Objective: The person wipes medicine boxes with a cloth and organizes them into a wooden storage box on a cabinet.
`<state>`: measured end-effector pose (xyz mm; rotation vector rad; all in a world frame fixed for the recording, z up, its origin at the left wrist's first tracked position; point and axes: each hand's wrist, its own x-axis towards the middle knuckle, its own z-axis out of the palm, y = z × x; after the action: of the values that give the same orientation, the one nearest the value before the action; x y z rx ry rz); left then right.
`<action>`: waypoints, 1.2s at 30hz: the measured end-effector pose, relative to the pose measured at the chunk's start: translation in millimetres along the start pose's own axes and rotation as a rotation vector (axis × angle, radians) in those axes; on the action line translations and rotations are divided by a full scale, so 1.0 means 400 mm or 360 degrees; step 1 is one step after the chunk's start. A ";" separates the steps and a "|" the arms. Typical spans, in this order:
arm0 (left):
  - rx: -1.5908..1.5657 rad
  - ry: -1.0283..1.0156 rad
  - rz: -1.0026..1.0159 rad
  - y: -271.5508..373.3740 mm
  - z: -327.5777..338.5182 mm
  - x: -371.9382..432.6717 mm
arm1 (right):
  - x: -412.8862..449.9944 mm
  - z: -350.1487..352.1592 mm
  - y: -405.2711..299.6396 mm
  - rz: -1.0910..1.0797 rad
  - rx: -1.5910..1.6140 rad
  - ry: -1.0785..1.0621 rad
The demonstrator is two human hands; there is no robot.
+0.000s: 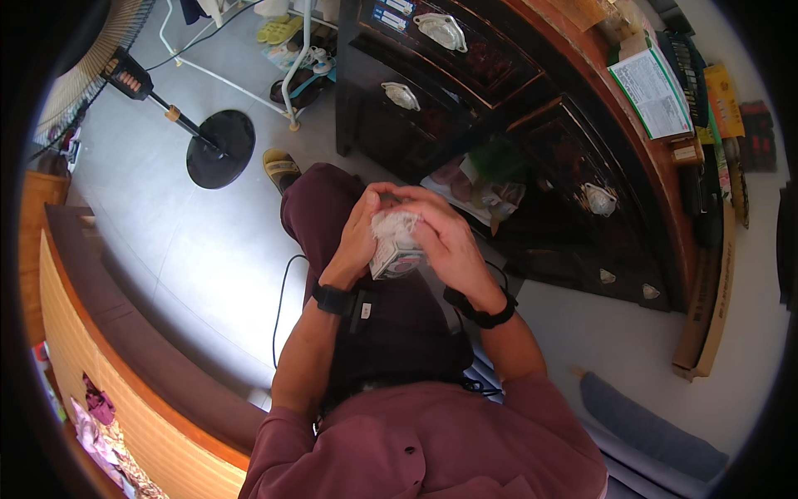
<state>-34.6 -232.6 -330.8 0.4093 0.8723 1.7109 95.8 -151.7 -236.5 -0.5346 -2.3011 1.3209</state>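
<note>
Above my lap, a small printed cardboard box (pixel 396 266) sits between my two hands, tilted with a corner towards me. Whitish crumpled material (pixel 395 226), perhaps tissue or thin plastic, covers its upper end. My left hand (pixel 354 234) grips the box along its left side, thumb up. From the right, my right hand (pixel 444 232) curls over it, with the thumb against the white material and the box side. The fingertips of both hands meet at the far side and partly hide the box's top. Black bands are on both wrists.
A dark wooden cabinet (pixel 430 134) with metal handles stands ahead, one compartment open with bags inside. Boxes and papers (pixel 651 93) crowd its top. A standing fan's base (pixel 220 150) and a white metal rack (pixel 234 89) are at far left. A cable (pixel 280 299) runs beside my leg.
</note>
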 end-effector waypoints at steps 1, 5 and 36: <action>-0.0069 0.0028 0.0022 -0.001 0.001 0.003 | 0.008 0.002 0.006 0.0120 0.0034 0.0057; -0.0169 0.0121 0.0026 0.024 0.025 0.008 | 0.019 -0.002 0.084 0.0174 0.0035 0.0495; -0.0050 0.0286 0.0168 0.010 0.027 0.024 | -0.022 0.115 0.073 0.0265 0.0922 0.0789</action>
<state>-33.1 -220.3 -322.3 0.2874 0.9659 1.8781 81.6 -175.0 -284.3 -0.7533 -1.4194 1.6224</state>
